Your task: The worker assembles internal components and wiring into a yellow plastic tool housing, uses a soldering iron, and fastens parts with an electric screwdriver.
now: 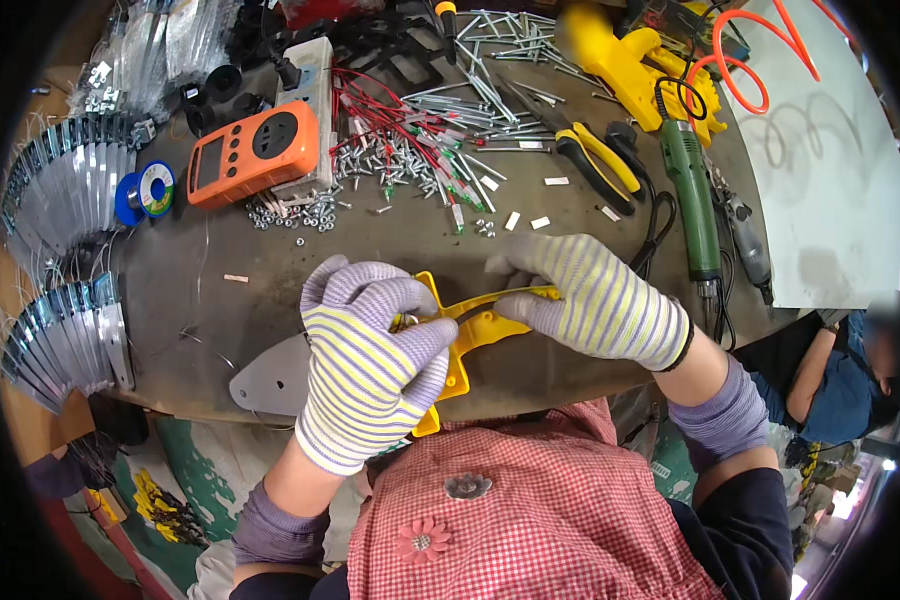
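A yellow plastic tool housing [458, 372] lies open-side up near the table's front edge, its handle toward the right. My left hand [370, 345], in a striped knit glove, is closed over the housing's wide end, thumb and forefinger together beside a dark cable [476, 311]. This cable runs along the handle. My right hand [605, 305], gloved alike, closes on the handle's end and the cable there. A flat grey metal blade [272, 380] with holes sticks out left from beneath my left hand. What lies under the left palm is hidden.
Beyond my hands lie an orange meter [253, 155], a pile of screws [400, 150], yellow-black pliers [600, 165] and a green electric screwdriver [686, 195]. At left are fanned blades [75, 190] and a solder spool [155, 190]. Yellow housings [635, 65] are stacked at back right. Another person [835, 385] sits at right.
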Demonstrator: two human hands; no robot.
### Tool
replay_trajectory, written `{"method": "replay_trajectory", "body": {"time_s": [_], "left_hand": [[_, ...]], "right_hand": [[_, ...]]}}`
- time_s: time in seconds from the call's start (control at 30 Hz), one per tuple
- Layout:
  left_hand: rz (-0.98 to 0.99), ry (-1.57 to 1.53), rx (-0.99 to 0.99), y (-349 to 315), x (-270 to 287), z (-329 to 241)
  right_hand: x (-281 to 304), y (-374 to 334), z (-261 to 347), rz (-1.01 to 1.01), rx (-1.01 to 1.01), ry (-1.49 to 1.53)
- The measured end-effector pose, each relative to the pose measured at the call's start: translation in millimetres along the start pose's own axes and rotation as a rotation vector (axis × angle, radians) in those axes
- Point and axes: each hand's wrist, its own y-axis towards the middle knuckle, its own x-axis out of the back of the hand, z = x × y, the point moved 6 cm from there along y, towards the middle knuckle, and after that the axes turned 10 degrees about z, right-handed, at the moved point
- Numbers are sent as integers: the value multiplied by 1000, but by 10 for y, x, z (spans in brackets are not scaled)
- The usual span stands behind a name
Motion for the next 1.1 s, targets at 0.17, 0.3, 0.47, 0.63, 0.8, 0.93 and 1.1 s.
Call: {"method": "replay_trajectory", "body": {"time_s": [0.17,0.3,0.47,0.63,0.8,0.93,1.1], "left_hand": [[117,146,28,-48,-57,-93],[138,304,96,-189,-10,-157],[206,277,156,-388,-97,-57],[157,249,176,-384,-123,-10],[40,187,204,-505,-61,-19],[-17,142,154,-557,-73,15],[-61,115,136,-528,-64,2]], "right_hand": [[-69,64,51,68,75,-59],[-62,64,90,72,79,-187],[-64,41,129,39,136,-265],[13,194,453,-40,252,-367],[-262,535,608,0,424,-383],[-421,631,557,218,313,-496],[-531,635,561,138,449,-600]]}}
